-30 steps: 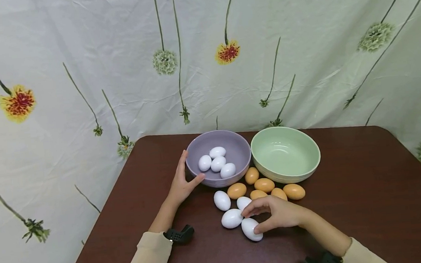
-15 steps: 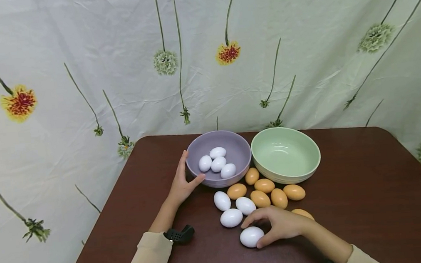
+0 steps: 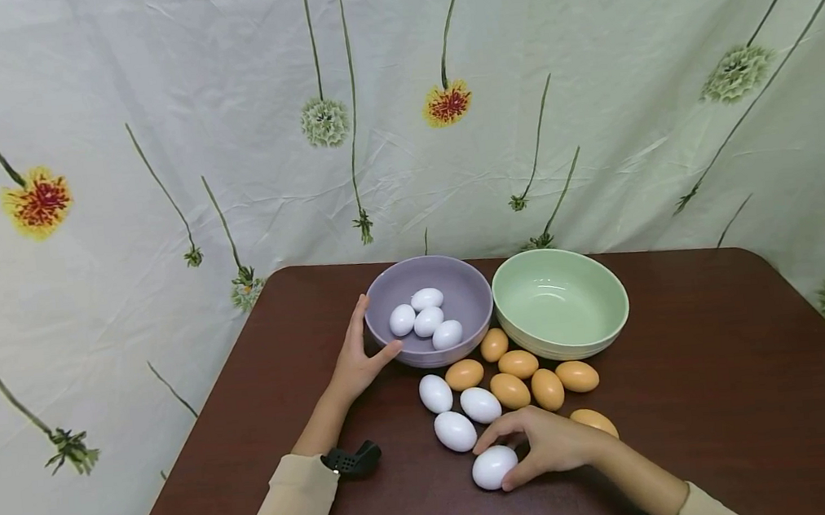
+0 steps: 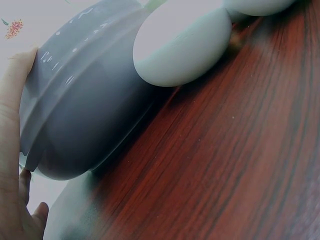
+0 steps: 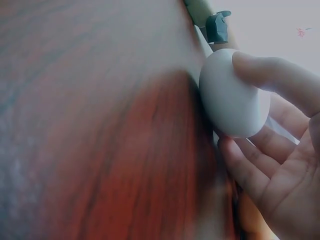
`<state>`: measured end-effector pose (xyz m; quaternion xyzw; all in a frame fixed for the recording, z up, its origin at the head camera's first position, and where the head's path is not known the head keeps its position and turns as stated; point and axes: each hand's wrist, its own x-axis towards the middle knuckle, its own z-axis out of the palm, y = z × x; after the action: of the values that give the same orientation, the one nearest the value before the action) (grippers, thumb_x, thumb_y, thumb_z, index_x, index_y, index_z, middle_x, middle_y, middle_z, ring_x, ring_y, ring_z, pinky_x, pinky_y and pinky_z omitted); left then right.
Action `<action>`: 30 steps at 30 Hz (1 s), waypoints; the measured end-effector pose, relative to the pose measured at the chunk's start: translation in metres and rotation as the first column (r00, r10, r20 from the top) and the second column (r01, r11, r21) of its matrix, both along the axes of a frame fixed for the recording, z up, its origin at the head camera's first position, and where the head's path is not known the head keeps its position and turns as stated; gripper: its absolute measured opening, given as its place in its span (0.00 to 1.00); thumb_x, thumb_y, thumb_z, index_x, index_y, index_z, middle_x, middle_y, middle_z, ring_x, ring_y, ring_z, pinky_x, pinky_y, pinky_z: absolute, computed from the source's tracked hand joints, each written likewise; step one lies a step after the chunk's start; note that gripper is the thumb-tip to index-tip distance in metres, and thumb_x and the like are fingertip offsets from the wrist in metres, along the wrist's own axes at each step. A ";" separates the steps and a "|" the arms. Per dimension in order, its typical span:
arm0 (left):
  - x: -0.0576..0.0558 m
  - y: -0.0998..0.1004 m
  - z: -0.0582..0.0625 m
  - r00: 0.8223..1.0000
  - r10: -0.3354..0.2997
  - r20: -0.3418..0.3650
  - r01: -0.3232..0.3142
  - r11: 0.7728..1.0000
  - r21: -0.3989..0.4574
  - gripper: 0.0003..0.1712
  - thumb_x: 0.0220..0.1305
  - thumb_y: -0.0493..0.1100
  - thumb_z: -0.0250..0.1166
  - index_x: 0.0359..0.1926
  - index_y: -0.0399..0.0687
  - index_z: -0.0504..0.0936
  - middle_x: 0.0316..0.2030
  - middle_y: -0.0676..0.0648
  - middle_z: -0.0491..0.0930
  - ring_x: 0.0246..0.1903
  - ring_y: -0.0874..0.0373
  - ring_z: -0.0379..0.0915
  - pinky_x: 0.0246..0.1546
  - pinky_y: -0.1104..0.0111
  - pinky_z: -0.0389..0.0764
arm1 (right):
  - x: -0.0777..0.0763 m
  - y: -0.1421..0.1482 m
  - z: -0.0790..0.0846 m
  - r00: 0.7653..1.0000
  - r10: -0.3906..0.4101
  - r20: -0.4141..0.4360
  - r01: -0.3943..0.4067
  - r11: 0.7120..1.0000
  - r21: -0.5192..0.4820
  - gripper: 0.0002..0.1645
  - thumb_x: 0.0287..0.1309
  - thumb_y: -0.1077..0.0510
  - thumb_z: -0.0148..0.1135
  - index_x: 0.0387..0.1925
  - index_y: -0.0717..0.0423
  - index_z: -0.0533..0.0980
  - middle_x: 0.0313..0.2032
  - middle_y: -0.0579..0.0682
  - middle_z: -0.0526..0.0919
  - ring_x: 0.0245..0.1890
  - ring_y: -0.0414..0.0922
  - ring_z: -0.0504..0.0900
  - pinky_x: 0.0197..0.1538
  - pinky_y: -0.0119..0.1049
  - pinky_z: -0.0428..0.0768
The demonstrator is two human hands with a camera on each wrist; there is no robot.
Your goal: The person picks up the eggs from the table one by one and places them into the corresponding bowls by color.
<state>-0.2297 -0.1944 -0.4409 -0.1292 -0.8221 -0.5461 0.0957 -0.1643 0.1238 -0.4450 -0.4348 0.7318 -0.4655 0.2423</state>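
In the head view, my left hand [image 3: 354, 365] holds the left side of a purple bowl [image 3: 480, 335], its thumb at the near rim. Several white eggs [image 3: 402, 320] lie inside that bowl. My right hand [image 3: 546, 440] pinches a white egg [image 3: 493, 468] low at the tabletop, between thumb and fingers. The right wrist view shows the thumb on one side of this egg [image 5: 232, 97], with fingers against its other side. Just beyond it lie three more white eggs [image 3: 455, 431]. In the left wrist view, a white egg [image 4: 182, 45] sits close beside the bowl's outer wall [image 4: 95, 110].
A green bowl [image 3: 560, 302] stands against the purple one on the right, with no eggs in it. Several orange eggs [image 3: 510, 391] are scattered in front of both bowls, one [image 3: 595, 422] partly behind my right hand. A flowered cloth [image 3: 400, 111] hangs behind the brown table [image 3: 723, 361].
My right hand and the white egg at its fingers have shifted slightly toward me, and the egg has turned. More orange eggs now show behind that hand. My left hand stays put.
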 end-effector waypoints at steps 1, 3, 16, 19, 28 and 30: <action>0.002 0.001 0.004 1.000 -0.001 0.004 0.001 1.000 -0.004 0.54 0.58 0.42 0.69 0.76 0.36 0.45 0.75 0.36 0.41 0.73 0.41 0.37 0.68 0.43 0.43 | 0.000 0.000 0.000 1.000 -0.002 0.002 0.002 1.000 -0.002 0.24 0.51 0.56 0.74 0.50 0.57 0.80 0.48 0.47 0.83 0.49 0.35 0.77 0.54 0.34 0.76; 0.004 0.001 0.006 1.000 0.001 0.007 -0.001 1.000 -0.008 0.54 0.58 0.41 0.69 0.76 0.36 0.45 0.75 0.36 0.41 0.73 0.42 0.37 0.68 0.44 0.43 | 0.000 0.000 -0.001 1.000 -0.002 0.006 0.002 1.000 -0.007 0.24 0.51 0.56 0.74 0.50 0.58 0.80 0.48 0.47 0.83 0.49 0.35 0.77 0.54 0.34 0.76; 0.005 0.002 0.006 1.000 0.001 0.009 -0.001 1.000 -0.001 0.52 0.59 0.40 0.68 0.76 0.37 0.45 0.75 0.37 0.40 0.74 0.43 0.36 0.68 0.44 0.42 | 0.000 0.000 -0.003 0.999 -0.012 0.049 0.013 1.000 -0.023 0.23 0.51 0.57 0.74 0.50 0.58 0.80 0.48 0.49 0.83 0.50 0.36 0.77 0.54 0.35 0.76; 0.005 0.002 0.006 1.000 0.000 0.005 0.000 1.000 0.001 0.52 0.59 0.39 0.68 0.76 0.36 0.45 0.75 0.35 0.40 0.73 0.42 0.36 0.68 0.44 0.42 | 0.001 0.000 -0.003 0.999 -0.013 0.049 0.015 0.999 -0.042 0.24 0.51 0.58 0.74 0.50 0.60 0.80 0.48 0.50 0.83 0.50 0.37 0.77 0.55 0.35 0.76; -0.013 -0.007 -0.024 1.000 0.011 -0.025 -0.011 1.000 -0.008 0.54 0.58 0.42 0.69 0.77 0.46 0.45 0.76 0.42 0.40 0.74 0.46 0.36 0.69 0.45 0.42 | -0.006 0.000 0.007 0.999 -0.012 0.042 0.015 0.996 -0.090 0.24 0.51 0.60 0.74 0.50 0.62 0.80 0.48 0.51 0.83 0.51 0.36 0.77 0.55 0.36 0.77; -0.016 -0.008 -0.029 0.999 0.016 -0.036 -0.016 1.000 -0.011 0.55 0.59 0.46 0.70 0.78 0.50 0.45 0.76 0.45 0.40 0.74 0.49 0.36 0.69 0.46 0.42 | -0.009 -0.001 0.011 0.999 -0.014 0.029 0.017 0.996 -0.088 0.24 0.50 0.60 0.74 0.50 0.61 0.80 0.48 0.50 0.83 0.50 0.36 0.77 0.55 0.36 0.77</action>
<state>-0.2461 -0.2023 -0.4701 -0.1329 -0.8244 -0.5383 0.1141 -0.1732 0.1230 -0.4338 -0.4327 0.7105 -0.5053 0.2296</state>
